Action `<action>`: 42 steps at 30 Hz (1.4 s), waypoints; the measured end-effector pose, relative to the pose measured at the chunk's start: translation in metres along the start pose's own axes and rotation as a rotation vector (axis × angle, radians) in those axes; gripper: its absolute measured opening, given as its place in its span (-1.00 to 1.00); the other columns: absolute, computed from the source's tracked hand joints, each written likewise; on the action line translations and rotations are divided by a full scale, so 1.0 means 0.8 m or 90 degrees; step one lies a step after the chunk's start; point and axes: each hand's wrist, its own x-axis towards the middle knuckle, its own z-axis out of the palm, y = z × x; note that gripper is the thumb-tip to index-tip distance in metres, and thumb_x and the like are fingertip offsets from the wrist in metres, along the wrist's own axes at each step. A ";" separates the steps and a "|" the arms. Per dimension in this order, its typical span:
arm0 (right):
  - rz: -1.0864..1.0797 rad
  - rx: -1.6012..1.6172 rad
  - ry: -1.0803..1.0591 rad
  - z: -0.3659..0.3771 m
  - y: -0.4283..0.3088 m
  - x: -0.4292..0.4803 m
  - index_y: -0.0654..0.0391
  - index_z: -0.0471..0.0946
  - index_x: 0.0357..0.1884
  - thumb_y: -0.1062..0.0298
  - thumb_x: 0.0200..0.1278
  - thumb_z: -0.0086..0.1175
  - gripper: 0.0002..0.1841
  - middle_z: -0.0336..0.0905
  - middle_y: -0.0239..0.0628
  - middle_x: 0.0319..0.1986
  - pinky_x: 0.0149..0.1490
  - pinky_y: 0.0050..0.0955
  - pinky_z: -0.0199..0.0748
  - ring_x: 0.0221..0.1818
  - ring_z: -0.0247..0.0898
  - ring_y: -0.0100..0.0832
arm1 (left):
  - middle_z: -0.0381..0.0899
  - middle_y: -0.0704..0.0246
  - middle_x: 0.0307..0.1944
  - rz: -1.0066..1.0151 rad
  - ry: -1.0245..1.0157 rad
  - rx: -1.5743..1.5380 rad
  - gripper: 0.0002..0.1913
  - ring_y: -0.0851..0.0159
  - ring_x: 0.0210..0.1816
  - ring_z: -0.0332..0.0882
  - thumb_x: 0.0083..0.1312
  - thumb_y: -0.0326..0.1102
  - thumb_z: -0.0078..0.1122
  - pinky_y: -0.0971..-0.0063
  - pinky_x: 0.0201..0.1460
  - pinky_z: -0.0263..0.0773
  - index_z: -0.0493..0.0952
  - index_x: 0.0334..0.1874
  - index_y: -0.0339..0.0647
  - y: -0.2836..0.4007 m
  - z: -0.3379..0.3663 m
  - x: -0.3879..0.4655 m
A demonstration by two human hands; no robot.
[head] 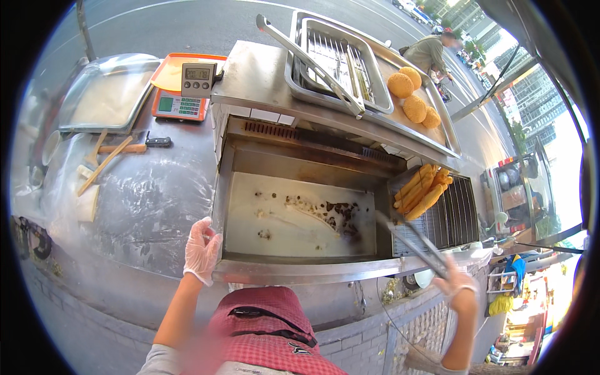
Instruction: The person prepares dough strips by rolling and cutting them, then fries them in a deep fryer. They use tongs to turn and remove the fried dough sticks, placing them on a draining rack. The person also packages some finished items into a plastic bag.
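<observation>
My left hand (pixel 203 251), in a clear plastic glove, is at the left front corner of the fryer (pixel 300 215), fingers curled with nothing seen in them. In my gloved right hand (pixel 457 281) is a pair of metal tongs (pixel 422 248), blurred, their tips apart near the fryer's right wall. Dark crumbs (pixel 344 215) lie in the pale, cloudy fryer vat. Just beyond the tong tips, several golden fried dough sticks (pixel 422 190) are piled on a wire rack (pixel 452 213) at the fryer's right.
Behind the fryer, sesame balls (pixel 415 109) sit on a tray, beside a steel pan (pixel 347 61) with long tongs (pixel 309 61) across it. A digital timer (pixel 198 79), scale (pixel 180 107), knife (pixel 158 141), wooden sticks (pixel 105 164) and a covered tray (pixel 110 96) are at left. A person (pixel 426 54) is beyond the stall.
</observation>
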 end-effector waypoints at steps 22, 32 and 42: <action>-0.558 -0.319 0.048 0.176 -0.225 0.257 -0.30 0.24 0.57 0.22 0.31 0.29 -0.21 0.57 -0.14 0.12 0.10 -0.12 0.58 0.15 0.60 -0.07 | 0.44 0.47 -0.10 -0.008 0.215 0.027 -0.46 0.48 -0.14 0.37 0.41 -0.35 0.30 0.55 0.02 0.41 0.38 0.41 -0.09 0.019 0.113 -0.111; -0.502 -0.313 -0.209 0.137 -0.159 0.236 -0.10 0.02 0.66 -0.01 0.40 0.22 -0.11 0.45 -0.05 0.36 0.27 -0.12 0.52 0.36 0.45 -0.11 | 0.45 0.47 -0.12 -0.036 0.282 0.039 -0.50 0.49 -0.18 0.37 0.40 -0.42 0.27 0.55 -0.01 0.42 0.41 0.38 -0.11 0.020 0.139 -0.158; -0.525 -0.377 -0.080 0.206 -0.199 0.223 -0.17 0.21 0.60 0.14 0.39 0.17 -0.26 0.56 -0.18 0.19 0.12 -0.12 0.57 0.23 0.58 -0.18 | 0.45 0.49 -0.12 -0.007 0.265 -0.009 -0.50 0.51 -0.17 0.36 0.40 -0.40 0.27 0.56 0.00 0.40 0.42 0.39 -0.10 0.025 0.112 -0.136</action>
